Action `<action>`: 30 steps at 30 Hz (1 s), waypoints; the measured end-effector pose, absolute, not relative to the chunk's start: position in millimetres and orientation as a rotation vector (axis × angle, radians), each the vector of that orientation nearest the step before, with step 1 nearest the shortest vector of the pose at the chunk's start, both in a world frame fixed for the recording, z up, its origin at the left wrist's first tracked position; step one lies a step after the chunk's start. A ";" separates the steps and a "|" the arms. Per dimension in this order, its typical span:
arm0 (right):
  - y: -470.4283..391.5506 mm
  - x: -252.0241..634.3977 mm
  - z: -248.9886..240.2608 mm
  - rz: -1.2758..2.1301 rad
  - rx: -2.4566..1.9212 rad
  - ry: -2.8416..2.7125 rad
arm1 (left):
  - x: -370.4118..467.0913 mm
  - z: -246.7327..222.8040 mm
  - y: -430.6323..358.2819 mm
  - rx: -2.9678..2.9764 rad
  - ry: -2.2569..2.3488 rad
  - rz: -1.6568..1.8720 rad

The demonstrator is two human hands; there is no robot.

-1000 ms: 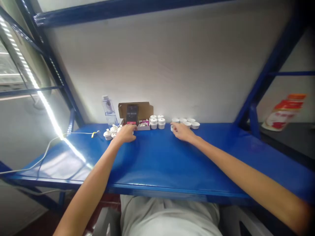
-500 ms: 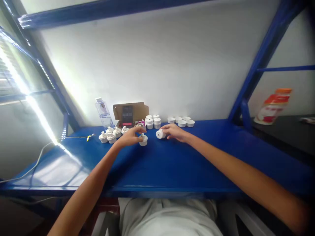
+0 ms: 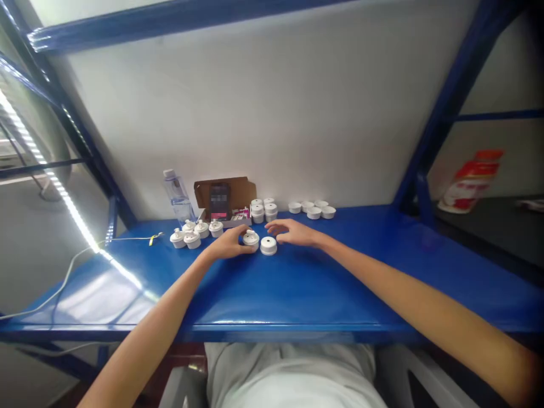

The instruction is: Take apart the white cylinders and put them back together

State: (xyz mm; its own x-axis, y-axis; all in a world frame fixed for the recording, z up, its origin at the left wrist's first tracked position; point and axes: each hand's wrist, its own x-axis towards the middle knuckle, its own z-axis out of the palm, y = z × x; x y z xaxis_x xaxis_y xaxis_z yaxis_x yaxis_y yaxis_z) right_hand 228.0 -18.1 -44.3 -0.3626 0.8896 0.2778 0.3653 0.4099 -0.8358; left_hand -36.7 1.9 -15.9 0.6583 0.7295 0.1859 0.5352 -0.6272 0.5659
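My left hand [image 3: 232, 242] has its thumb and fingers around a white round fitting [image 3: 250, 239] with holes and a small knob on top. Just right of it a white round cap [image 3: 268, 246] with a dark centre hole rests on the blue table. Beside that cap, my right hand [image 3: 293, 233] holds nothing, its thumb and fingers apart. Several similar white knobbed fittings [image 3: 192, 240] stand in a group left of my left hand.
Stacked white caps [image 3: 271, 212] and several shallow white cups [image 3: 314, 213] line the wall side of the blue table [image 3: 297, 294]. An open cardboard box [image 3: 249, 190] holding a dark phone [image 3: 220, 202] stands near a clear bottle [image 3: 178, 195]. A white cable [image 3: 127, 237] lies at left.
The white cap, held tilted in my right hand before, now sits flat on the table, and that hand has let go. My left hand and its fitting have shifted slightly right.
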 end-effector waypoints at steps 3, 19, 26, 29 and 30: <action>-33.5 215.3 -37.4 0.857 -1.007 -2.083 | -34.1 -19.4 3.8 2.336 1.038 0.622; -33.1 201.6 -40.0 0.779 -0.815 -1.652 | -27.7 -3.5 -8.5 2.085 0.776 0.686; -46.1 196.7 -36.2 0.718 -0.739 -1.752 | -25.4 -8.7 -11.7 1.738 0.728 0.708; -50.3 197.0 -34.0 0.532 -0.716 -1.861 | -24.8 -12.9 -9.1 1.713 0.714 0.687; -50.7 197.1 -34.2 0.496 -0.718 -1.881 | -24.8 -13.9 -8.3 1.713 0.704 0.680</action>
State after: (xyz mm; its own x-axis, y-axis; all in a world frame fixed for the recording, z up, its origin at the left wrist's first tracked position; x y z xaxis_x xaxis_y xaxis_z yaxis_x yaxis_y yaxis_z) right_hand 197.1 -50.7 -34.2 -0.3042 0.6750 0.6722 0.2556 0.7376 -0.6249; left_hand -24.8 -8.3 -13.9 0.6577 0.7481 0.0881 0.1139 -0.2144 0.9701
